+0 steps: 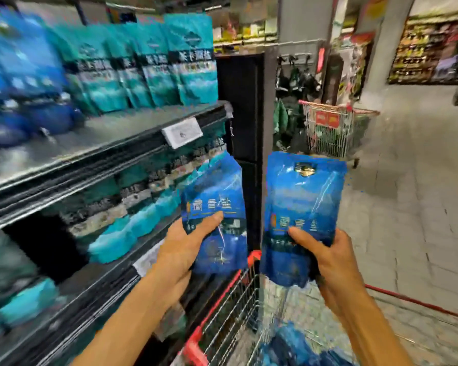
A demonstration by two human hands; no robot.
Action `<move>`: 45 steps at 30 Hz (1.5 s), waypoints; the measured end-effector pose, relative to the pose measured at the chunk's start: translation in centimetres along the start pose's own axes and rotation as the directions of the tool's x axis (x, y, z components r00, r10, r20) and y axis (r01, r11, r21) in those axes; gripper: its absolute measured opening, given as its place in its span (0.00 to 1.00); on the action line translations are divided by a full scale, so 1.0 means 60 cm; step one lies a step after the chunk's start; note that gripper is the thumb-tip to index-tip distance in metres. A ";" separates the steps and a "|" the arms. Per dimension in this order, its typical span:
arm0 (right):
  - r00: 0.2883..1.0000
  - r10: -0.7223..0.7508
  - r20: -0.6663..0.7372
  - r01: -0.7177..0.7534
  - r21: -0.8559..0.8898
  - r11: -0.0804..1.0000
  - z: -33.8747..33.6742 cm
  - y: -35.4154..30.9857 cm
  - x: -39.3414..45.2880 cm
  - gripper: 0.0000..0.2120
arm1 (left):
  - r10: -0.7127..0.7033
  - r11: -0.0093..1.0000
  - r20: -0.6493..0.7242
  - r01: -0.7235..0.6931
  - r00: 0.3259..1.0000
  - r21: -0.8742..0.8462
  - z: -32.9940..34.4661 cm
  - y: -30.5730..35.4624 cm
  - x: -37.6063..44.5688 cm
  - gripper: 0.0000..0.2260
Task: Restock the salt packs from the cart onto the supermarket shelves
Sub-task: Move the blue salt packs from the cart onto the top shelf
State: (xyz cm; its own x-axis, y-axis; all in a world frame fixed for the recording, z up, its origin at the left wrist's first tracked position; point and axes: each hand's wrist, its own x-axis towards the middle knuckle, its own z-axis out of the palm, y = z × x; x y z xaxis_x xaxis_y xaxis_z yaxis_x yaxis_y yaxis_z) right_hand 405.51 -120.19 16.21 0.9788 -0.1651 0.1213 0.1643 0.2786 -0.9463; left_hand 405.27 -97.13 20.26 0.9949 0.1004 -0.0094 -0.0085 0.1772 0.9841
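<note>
**Two hands, each holding up a blue salt pack beside the shelves**

The left hand (181, 249) grips a blue salt pack (217, 207) from below, thumb laid across its printed front and fingers hidden behind it. The right hand (328, 260) grips a second blue salt pack (304, 207) the same way, thumb curled over the front near the lower half. Both packs stand roughly upright, side by side with a narrow gap between them, raised above the front end of a red-trimmed wire cart (230, 313). More blue packs (296, 347) lie in the cart's basket, blurred. To the left runs a metal shelf (111, 133) carrying upright teal packs (191, 62) at the back and darker blue packs (24, 83) further left, with a price label (181, 132) clipped to its front edge. The lower shelf (117, 270) beneath holds rows of teal packs lying down. Further down the tiled aisle stands another shopping cart (331, 128), well apart from the hands
</note>
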 end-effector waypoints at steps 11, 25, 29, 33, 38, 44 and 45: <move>0.806 -0.191 0.561 0.047 0.261 0.964 0.318 -0.100 0.025 0.19 | 0.289 0.957 -0.370 -0.262 0.883 0.123 -0.157 0.226 -0.161 0.19; 0.478 -0.154 0.865 -0.169 0.263 0.950 0.742 -0.196 -0.188 0.15 | 0.431 0.901 -0.676 -0.317 0.598 0.294 -0.457 0.452 -0.394 0.16; 0.437 -0.068 0.897 -0.165 0.155 0.974 0.857 -0.188 -0.242 0.14 | 0.411 0.910 -0.707 -0.300 0.576 0.285 -0.581 0.489 -0.425 0.14; 0.444 -0.040 0.895 -0.117 0.102 0.988 0.949 -0.173 -0.274 0.12 | 0.400 0.916 -0.708 -0.269 0.582 0.297 -0.688 0.493 -0.420 0.13; 0.467 -0.009 0.884 0.001 0.010 1.000 1.011 -0.140 -0.280 0.14 | 0.382 0.920 -0.673 -0.192 0.634 0.342 -0.760 0.461 -0.403 0.15; 0.373 0.041 0.927 0.471 -0.227 0.853 1.003 -0.124 -0.240 0.27 | 0.434 0.786 -0.639 0.081 0.635 0.613 -0.778 0.451 -0.419 0.16; 0.378 0.058 0.924 0.516 -0.262 0.815 1.000 -0.122 -0.238 0.30 | 0.443 0.748 -0.626 0.120 0.642 0.652 -0.780 0.451 -0.422 0.13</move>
State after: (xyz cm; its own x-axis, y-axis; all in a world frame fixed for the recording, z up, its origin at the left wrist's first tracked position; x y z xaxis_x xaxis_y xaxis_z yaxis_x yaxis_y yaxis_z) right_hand 397.66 -63.10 39.42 0.4927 0.8278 0.2683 0.6073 -0.1063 -0.7873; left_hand 375.15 -49.03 38.82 0.5720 0.7557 0.3190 0.1783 -0.4941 0.8509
